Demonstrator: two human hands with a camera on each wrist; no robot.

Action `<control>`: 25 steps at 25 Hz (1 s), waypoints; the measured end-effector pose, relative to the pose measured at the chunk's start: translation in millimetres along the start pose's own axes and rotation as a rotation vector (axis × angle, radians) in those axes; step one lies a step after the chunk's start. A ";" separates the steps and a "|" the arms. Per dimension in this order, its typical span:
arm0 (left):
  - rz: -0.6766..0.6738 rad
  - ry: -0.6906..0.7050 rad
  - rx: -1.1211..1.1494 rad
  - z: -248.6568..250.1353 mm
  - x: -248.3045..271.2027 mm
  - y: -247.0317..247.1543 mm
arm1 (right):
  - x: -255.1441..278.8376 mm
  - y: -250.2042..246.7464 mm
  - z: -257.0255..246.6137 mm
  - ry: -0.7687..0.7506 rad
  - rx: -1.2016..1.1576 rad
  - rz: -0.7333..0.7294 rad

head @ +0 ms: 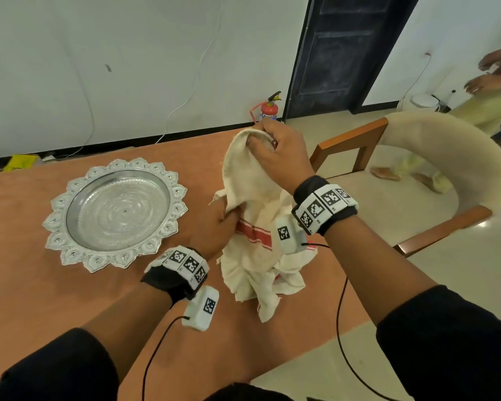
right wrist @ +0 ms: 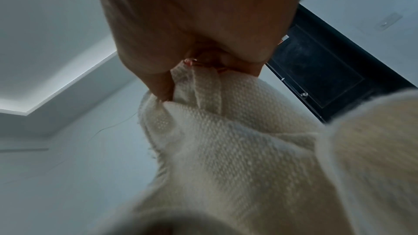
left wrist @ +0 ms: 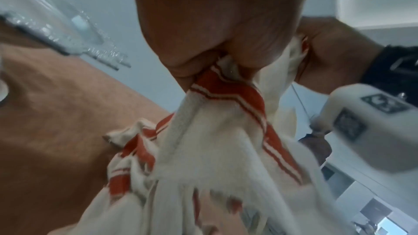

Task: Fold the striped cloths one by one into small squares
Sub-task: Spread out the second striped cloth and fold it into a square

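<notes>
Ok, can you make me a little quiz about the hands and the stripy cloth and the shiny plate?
1. True or false: both hands grip the striped cloth.
2. Which hand is higher: A) left hand B) right hand?
3. Fill in: the silver plate lies on the ____.

Key: 1 true; 2 B; 3 table.

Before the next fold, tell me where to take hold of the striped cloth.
Grip the cloth at two corners of its top edge, from above. It hangs bunched from the right hand, and the left hand pinches it by the red stripe; spreading it comes first.
</notes>
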State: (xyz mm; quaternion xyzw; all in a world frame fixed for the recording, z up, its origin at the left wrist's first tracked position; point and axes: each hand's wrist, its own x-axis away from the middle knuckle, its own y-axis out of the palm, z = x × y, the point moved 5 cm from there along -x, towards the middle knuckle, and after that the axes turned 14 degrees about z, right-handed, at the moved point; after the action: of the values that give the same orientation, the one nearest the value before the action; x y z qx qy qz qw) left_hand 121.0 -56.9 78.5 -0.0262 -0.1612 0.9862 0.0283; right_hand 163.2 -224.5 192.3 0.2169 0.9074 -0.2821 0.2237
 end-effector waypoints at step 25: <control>0.307 0.351 0.094 134.0 11.7 -223.5 | 8.3 32.8 -139.7 0.116 -0.398 -0.383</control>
State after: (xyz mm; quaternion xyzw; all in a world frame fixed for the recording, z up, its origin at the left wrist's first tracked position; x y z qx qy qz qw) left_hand 111.8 112.9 276.3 -0.2200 -0.1017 0.9657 -0.0930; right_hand 133.9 -112.8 277.8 0.0092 0.9807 -0.1224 0.1521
